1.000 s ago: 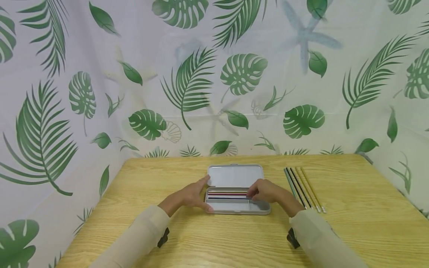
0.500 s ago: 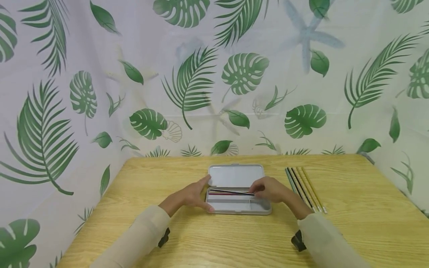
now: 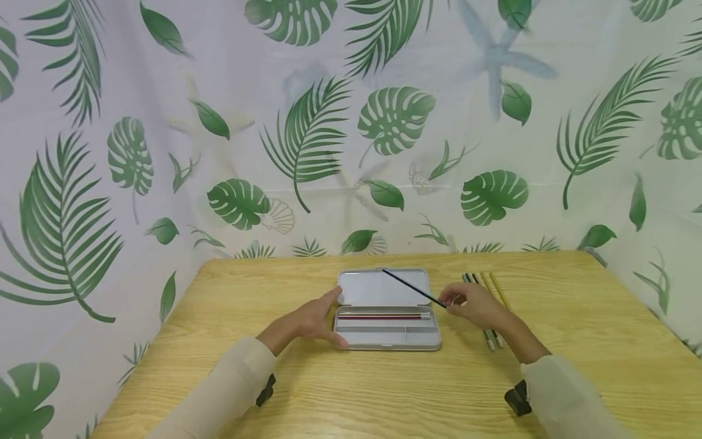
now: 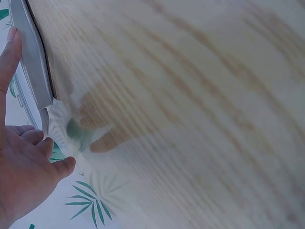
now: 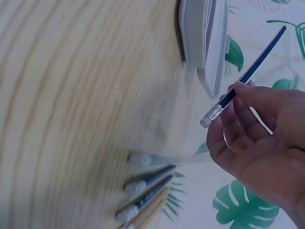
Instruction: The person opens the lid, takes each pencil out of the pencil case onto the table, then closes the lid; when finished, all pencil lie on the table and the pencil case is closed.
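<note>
An open grey pencil case (image 3: 378, 347) lies on the table, its lid folded back. My left hand (image 3: 311, 318) rests against the case's left end, the thumb at the front edge and fingers toward the hinge. In the left wrist view, that hand's fingers (image 4: 33, 136) look relaxed. To the right of the case, my right hand (image 3: 477, 305) pinches a dark pencil (image 3: 411, 286) near its eraser end. The pencil slants up to the left across the lid in the head view. A red pencil (image 3: 378, 317) lies in the back compartment, with at least one more beside it.
Several pencils (image 5: 143, 186) lie side by side right of the case, partly hidden by my right hand in the head view. A divider (image 3: 406, 335) splits the front compartment. A leaf-patterned cloth (image 3: 329, 152) hangs behind the wooden table (image 3: 356, 396).
My right hand has lifted the dark pencil out of the case and moved right with it. The red pencil remains in the case. My left hand has stayed at the case's left end.
</note>
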### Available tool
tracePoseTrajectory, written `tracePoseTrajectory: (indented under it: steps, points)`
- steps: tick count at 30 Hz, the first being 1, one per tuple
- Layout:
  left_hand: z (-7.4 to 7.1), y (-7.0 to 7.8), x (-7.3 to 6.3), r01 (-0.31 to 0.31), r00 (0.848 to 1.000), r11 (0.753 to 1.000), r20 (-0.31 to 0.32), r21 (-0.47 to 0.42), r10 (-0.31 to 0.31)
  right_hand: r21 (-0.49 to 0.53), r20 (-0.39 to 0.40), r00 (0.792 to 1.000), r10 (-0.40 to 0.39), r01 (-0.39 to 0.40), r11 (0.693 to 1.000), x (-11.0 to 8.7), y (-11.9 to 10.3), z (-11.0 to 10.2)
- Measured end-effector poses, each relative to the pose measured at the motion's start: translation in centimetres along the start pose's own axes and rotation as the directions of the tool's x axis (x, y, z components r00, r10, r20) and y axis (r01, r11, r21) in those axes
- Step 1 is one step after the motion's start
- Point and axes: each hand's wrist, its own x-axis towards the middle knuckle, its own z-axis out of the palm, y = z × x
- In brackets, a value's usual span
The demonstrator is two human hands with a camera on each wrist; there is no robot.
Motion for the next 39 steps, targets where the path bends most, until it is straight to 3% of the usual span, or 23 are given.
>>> tracePoseTrajectory:
  steps: [10,16,20,27,35,39]
  points:
    - [0.0,0.0,0.0,0.006,1.0,1.0,-0.016,-0.005,-0.006,0.028,-0.048,0.989,0.137,-0.136,0.99,-2.4,2.3,-2.9]
    - [-0.1,0.0,-0.2,0.0,1.0,1.0,-0.013,-0.013,-0.001,0.139,-0.02,0.975,0.223,-0.218,0.966,-4.1,4.6,-4.5]
    - [-0.1,0.1,-0.1,-0.002,1.0,1.0,-0.011,-0.017,0.002,0.162,-0.004,0.963,0.27,-0.266,0.95,-5.0,6.1,-5.4]
    - [-0.2,0.1,0.0,0.007,1.0,1.0,-0.012,-0.013,-0.007,0.104,0.015,0.943,0.332,-0.332,0.937,-5.9,7.8,-6.3]
    - [0.1,0.2,0.1,0.001,1.0,1.0,-0.005,-0.012,-0.001,0.024,-0.037,0.89,0.454,-0.453,0.891,-6.6,8.3,-6.4]
    - [0.2,0.2,0.0,-0.002,1.0,1.0,-0.005,-0.015,0.002,0.006,-0.055,0.879,0.474,-0.475,0.88,-6.5,8.3,-6.3]
